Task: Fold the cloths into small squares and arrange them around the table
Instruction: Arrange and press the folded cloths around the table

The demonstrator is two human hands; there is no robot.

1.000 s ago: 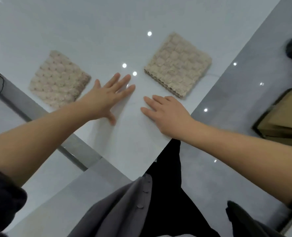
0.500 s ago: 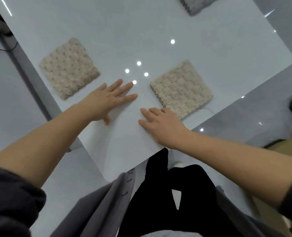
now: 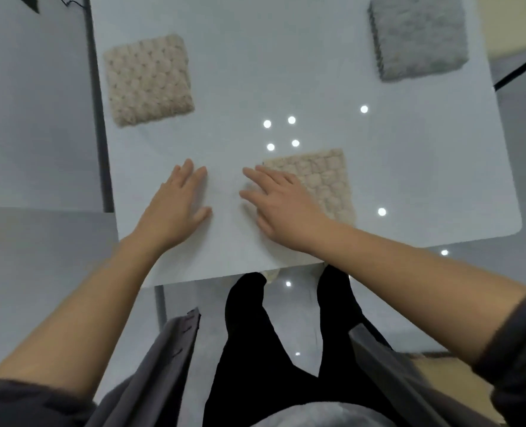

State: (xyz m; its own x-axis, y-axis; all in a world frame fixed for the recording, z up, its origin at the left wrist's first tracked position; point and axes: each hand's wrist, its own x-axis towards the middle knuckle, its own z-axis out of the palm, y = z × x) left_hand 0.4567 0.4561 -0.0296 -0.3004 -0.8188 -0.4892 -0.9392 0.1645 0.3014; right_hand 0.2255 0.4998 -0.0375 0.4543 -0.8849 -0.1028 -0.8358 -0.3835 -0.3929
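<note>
Three folded square cloths lie on the white table (image 3: 425, 180). A beige bobbled cloth (image 3: 149, 80) sits at the far left. A second beige cloth (image 3: 326, 180) lies near the front edge, and my right hand (image 3: 281, 206) rests flat, partly over its left side, fingers spread. A grey fluffy cloth (image 3: 420, 37) lies at the far right corner. My left hand (image 3: 178, 208) lies palm down on the bare tabletop, a little left of the right hand, holding nothing.
The table's front edge runs just behind my wrists, its rounded right corner (image 3: 514, 226) at mid right. A dark table leg (image 3: 99, 118) runs down the left side. Glossy grey floor surrounds the table; my black trousers (image 3: 271, 349) and grey coat show below.
The view has swung round so the table now sits square in front and the grey cloth shows fully. My right hand has slid onto the near beige cloth; the left stays flat.
</note>
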